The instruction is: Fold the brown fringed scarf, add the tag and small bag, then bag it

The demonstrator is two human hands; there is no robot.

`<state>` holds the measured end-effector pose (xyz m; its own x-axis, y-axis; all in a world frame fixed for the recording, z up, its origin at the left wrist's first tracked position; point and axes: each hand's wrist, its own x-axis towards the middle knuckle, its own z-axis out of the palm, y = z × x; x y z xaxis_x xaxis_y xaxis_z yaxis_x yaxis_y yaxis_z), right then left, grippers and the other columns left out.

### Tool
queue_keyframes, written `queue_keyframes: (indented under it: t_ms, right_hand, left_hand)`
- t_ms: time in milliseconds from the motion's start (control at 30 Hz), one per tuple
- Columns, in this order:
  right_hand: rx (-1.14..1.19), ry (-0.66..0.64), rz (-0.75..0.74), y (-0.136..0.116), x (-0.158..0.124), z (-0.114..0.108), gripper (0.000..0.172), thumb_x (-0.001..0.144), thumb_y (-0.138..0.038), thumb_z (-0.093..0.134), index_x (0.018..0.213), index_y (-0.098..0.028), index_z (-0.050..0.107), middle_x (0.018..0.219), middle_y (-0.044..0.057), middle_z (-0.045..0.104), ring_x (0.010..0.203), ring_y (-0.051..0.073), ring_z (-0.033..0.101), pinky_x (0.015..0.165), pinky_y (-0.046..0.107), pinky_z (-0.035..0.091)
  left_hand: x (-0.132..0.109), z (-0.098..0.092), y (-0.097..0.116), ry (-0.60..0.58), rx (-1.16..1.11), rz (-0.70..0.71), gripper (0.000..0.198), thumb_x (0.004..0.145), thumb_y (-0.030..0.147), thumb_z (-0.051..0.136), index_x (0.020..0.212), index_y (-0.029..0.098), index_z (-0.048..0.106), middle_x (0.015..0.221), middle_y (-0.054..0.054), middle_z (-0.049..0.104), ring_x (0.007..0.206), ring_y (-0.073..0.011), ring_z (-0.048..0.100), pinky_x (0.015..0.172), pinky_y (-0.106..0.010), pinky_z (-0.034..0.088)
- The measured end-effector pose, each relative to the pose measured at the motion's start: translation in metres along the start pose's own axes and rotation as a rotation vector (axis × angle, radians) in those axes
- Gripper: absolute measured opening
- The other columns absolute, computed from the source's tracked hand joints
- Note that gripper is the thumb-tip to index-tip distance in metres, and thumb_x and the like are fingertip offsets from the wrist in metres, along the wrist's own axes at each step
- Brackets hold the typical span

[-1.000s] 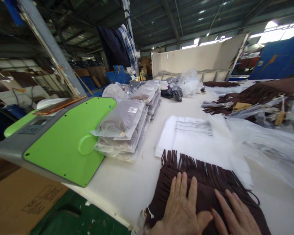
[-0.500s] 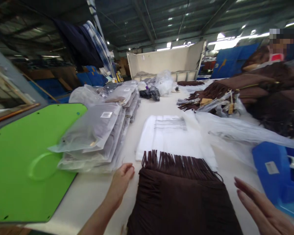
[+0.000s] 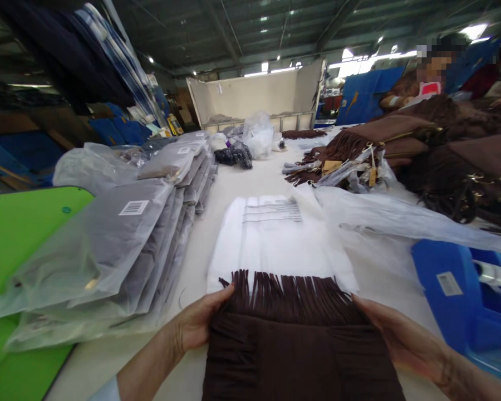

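A folded dark brown fringed cloth (image 3: 300,345) lies on the white table (image 3: 242,184) right in front of me, its fringe pointing away. My left hand (image 3: 196,323) grips its left edge with the fingers curled under. At the right edge my right hand (image 3: 396,334) holds it the same way. Just beyond the fringe lies a flat stack of white plastic bags (image 3: 275,239) with printed lines at the top.
Stacks of bagged grey goods (image 3: 121,250) stand at the left beside a green machine cover (image 3: 20,239). A blue tape dispenser (image 3: 467,289) sits at the right. Loose clear bags (image 3: 384,217) and brown fringed cloths (image 3: 401,145) fill the right side. People sit at the far right.
Both hands moved from flat on top of the cloth out to its sides and closed on its edges. The camera turned right, bringing the blue dispenser and the people into view.
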<state>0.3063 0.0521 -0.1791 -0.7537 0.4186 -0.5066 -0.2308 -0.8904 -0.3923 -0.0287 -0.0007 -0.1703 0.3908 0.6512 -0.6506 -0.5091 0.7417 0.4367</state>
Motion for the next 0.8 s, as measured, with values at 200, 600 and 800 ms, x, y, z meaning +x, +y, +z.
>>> queue_keyframes:
  t_ms: [200,600,800]
  right_hand:
    - [-0.038,-0.145,0.203,-0.011,0.021,0.004,0.033,0.081,-0.036,0.056,0.098,-0.009,0.068,0.098,0.010,0.070,0.105,0.019,0.060,0.107,0.031,0.027]
    - [-0.527,-0.255,0.125,-0.040,0.032,0.044,0.060,0.075,-0.035,0.061,0.131,-0.019,0.046,0.116,0.008,0.064,0.112,0.025,0.055,0.102,0.041,0.035]
    - [-1.381,-0.187,-0.257,-0.011,0.006,0.051,0.055,0.079,-0.023,0.060,0.130,-0.034,0.044,0.132,0.001,0.049,0.120,0.023,0.048,0.100,0.035,0.039]
  left_hand:
    - [0.022,-0.003,0.003,-0.141,0.043,-0.200,0.048,0.067,0.046,0.071,0.093,0.006,0.067,0.089,-0.011,0.072,0.098,-0.0242,0.062,0.095,-0.031,0.042]
    - [0.040,0.040,0.032,-0.418,0.420,-0.147,0.062,0.062,0.041,0.076,0.113,0.011,0.058,0.104,-0.013,0.066,0.101,-0.0307,0.060,0.089,-0.037,0.046]
    - [-0.011,0.060,0.014,-0.405,1.177,0.180,0.042,0.084,0.024,0.054,0.125,0.023,0.051,0.123,-0.007,0.058,0.112,-0.0286,0.054,0.098,-0.035,0.042]
